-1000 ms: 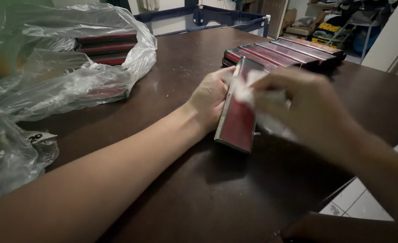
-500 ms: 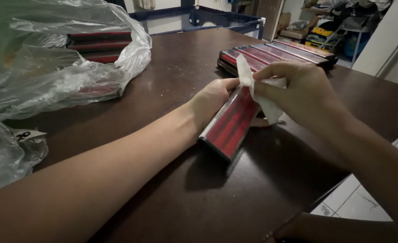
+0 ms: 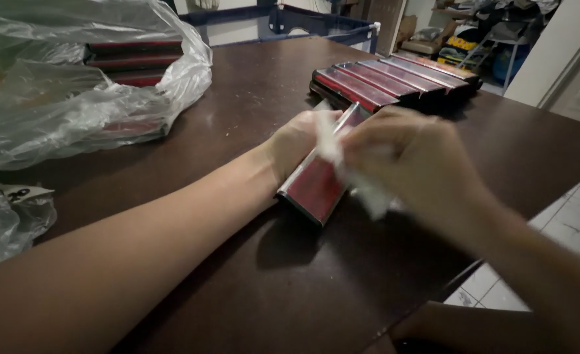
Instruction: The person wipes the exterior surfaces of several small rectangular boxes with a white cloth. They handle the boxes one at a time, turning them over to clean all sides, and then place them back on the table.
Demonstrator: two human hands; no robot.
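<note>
I see left hand [image 3: 296, 141] gripping a long flat red glossy case [image 3: 313, 183] tilted on the dark wooden table [image 3: 250, 85]; right hand [image 3: 408, 160] fingers pinching crumpled white tissue [image 3: 332, 144] against it.

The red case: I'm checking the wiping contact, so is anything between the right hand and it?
Yes. A white cloth sits between the right hand and the red case; the left hand grips the case directly.

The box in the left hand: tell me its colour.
The box is glossy dark red with a silvery edge; the head view shows it.
</note>
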